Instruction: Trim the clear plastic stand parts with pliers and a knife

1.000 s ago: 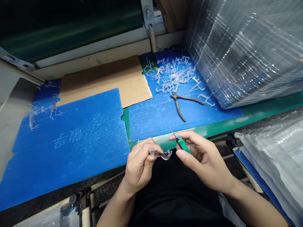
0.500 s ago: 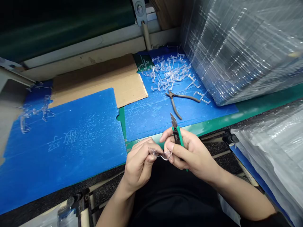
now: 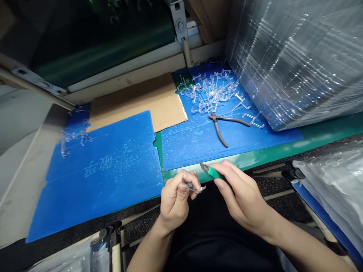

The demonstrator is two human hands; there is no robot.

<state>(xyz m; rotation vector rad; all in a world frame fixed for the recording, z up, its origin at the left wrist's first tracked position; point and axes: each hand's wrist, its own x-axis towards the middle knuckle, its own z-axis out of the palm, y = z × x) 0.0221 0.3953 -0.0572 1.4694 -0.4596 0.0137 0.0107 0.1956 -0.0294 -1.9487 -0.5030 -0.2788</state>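
Observation:
My left hand [image 3: 176,198] is closed around a small clear plastic part [image 3: 195,187], pinched between thumb and fingers just below the bench's front edge. My right hand [image 3: 238,196] grips a green-handled utility knife [image 3: 212,172]; its blade points up and left, a little above the clear part. The two hands are close together over my dark lap.
Blue corrugated sheets [image 3: 113,170] cover the green bench. A pile of clear plastic pieces [image 3: 214,90] and brown pliers [image 3: 227,124] lie at the back right. Cardboard [image 3: 141,100] sits behind. Stacked clear trays [image 3: 297,60] stand right; wrapped bags [image 3: 334,181] lie nearer right.
The knife has tipped from upright to pointing left, and my right hand has drawn slightly away from the clear part. The left hand has turned the part. The view shifted.

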